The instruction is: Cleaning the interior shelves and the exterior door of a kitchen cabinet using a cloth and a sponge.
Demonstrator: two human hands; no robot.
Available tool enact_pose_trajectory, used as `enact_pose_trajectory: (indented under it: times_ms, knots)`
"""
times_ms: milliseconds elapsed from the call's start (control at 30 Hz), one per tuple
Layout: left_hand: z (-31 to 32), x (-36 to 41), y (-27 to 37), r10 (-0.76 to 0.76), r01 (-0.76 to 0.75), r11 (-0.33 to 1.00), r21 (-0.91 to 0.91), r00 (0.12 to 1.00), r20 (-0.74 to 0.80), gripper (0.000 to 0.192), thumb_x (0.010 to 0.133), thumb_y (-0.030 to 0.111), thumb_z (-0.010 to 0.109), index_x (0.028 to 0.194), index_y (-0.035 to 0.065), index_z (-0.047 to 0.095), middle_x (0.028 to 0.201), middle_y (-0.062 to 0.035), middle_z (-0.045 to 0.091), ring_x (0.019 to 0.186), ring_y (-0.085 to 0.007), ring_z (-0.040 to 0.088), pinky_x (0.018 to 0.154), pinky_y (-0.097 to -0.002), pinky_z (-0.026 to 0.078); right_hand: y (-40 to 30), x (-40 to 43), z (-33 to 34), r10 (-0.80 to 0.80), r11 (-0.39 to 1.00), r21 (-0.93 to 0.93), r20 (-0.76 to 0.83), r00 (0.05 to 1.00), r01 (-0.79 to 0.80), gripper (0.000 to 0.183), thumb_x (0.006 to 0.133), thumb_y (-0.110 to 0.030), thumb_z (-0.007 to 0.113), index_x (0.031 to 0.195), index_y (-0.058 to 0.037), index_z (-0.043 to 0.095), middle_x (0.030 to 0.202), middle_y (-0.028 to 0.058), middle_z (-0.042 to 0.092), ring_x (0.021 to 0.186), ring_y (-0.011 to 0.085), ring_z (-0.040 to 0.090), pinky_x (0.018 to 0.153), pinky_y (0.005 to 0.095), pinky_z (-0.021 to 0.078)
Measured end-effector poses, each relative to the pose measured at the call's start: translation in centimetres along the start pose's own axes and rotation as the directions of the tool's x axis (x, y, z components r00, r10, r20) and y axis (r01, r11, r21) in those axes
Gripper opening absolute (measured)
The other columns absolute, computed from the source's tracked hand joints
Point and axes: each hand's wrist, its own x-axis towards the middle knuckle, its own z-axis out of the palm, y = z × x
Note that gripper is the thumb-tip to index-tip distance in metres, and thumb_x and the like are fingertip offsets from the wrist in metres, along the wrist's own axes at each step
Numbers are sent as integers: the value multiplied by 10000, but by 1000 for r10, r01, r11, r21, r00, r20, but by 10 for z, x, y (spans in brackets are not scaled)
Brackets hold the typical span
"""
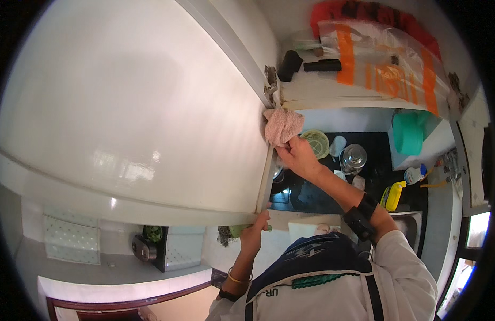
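Note:
My right hand presses a bunched pink terry cloth to the hinge-side edge of a large white cabinet door. The door stands open to the left, with a dirty metal hinge just above the cloth. My left hand is at the door's lower corner, a finger against its edge. A green-handled brush with dark bristles shows on both sides of this curled hand and appears held in it. Part of its handle is hidden by the fingers.
The open cabinet shelf holds black rolls and a clear plastic bag with orange stripes. Below, the dark countertop carries a yellow-green basket, a lidded glass jar and a yellow bottle. A sink lies right.

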Motion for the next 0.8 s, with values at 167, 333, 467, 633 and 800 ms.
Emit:
enact_pose_trajectory:
  times_ms: [167,333,467,633,800]
  knots:
    - [4,-3,-16,116,-126,978,166,991,71,218,736,142,610,929,41,596,755,-36,564,601,-88,502,564,-217,413,-29,-43,-12,-101,994,-19,207,973,107,231,700,-114,547,900,2,538,744,209,553,628,364,553,552,370,464]
    - [-15,16,-21,552,-535,701,472,826,116,485,687,101,659,1116,-1,457,958,-76,561,787,-134,545,645,-231,450,-77,-83,-23,-386,921,55,281,879,387,251,734,-143,558,957,-27,548,773,163,582,608,308,576,525,338,466]
    - [-12,12,-4,72,-83,994,65,985,154,560,667,85,673,1147,-13,401,958,-88,555,766,-143,547,599,-230,456,-54,-85,-19,-68,911,349,652,756,-219,238,747,-125,552,963,-26,552,824,136,597,622,249,584,577,339,464]
    - [-24,10,-4,56,-59,998,17,992,111,310,645,11,569,952,-17,532,759,-65,570,517,-108,472,436,-210,353,-36,-80,-37,38,382,586,763,646,-715,336,753,-98,517,1072,8,512,1016,76,528,968,130,469,837,273,377]
    - [-18,3,7,50,-53,998,25,991,123,256,624,58,576,868,-16,578,816,-69,594,513,-89,461,435,-202,390,-56,-17,-27,-117,734,671,278,953,-106,168,768,-117,571,905,-34,520,963,87,497,969,225,476,839,361,388]
